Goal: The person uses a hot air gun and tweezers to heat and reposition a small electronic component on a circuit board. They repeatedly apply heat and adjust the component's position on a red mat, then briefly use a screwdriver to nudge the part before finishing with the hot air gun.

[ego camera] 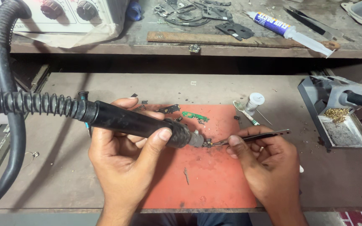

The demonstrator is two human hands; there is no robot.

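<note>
My left hand (pixel 126 157) grips a black hot-air handpiece (pixel 135 123), its metal nozzle pointing right at a small dark part (pixel 208 143) on the red mat (pixel 214 180). A coiled black hose runs from the handpiece off to the left. My right hand (pixel 265 161) pinches black tweezers (pixel 252 137), whose tips touch that small part from the right. A small green circuit board (pixel 195 116) lies on the mat just behind the nozzle.
A white spool of solder wire (pixel 255 101) stands behind the mat. A grey stand with brass cleaning wool (pixel 336 117) sits at right. On the upper shelf lie a syringe (pixel 290 31), a wooden strip (pixel 231 40), black parts and a station with red knobs (pixel 70 10).
</note>
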